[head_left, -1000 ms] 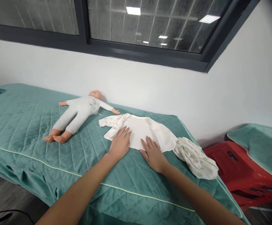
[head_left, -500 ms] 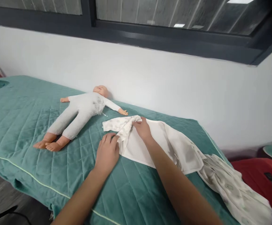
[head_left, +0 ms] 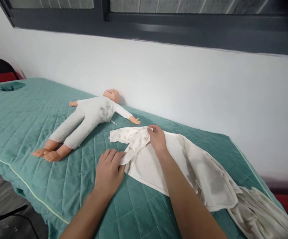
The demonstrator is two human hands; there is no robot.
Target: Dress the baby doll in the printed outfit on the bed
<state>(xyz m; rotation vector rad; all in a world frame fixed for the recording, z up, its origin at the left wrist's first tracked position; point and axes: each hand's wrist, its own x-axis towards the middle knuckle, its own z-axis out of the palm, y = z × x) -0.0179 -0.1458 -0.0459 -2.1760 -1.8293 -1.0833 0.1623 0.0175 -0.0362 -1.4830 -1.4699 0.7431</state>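
Observation:
A white baby top (head_left: 156, 167) with a small printed pattern lies spread on the green quilted cover, its plain inner side partly showing. My left hand (head_left: 109, 171) is closed on the folded front edge at the garment's left. Higher up, my right hand (head_left: 156, 137) pinches the patterned cloth near the collar. One sleeve (head_left: 121, 134) points left towards the doll. The baby doll (head_left: 91, 111), in a white body suit, lies on its back beyond my left hand, arms out and head by the wall. Its fingers are close to the sleeve but apart from it.
Another patterned white cloth (head_left: 263, 212) lies crumpled at the right end of the bed (head_left: 66, 196). A white wall (head_left: 183, 86) and dark window frame (head_left: 158, 28) stand behind. A hole (head_left: 11, 86) shows in the cover at far left. A black metal leg (head_left: 6, 214) stands on the floor.
My left hand has drawn the patterned front edge outwards, so that flap is lifted and flatter. My right hand still grips near the collar. The camera view has shifted slightly.

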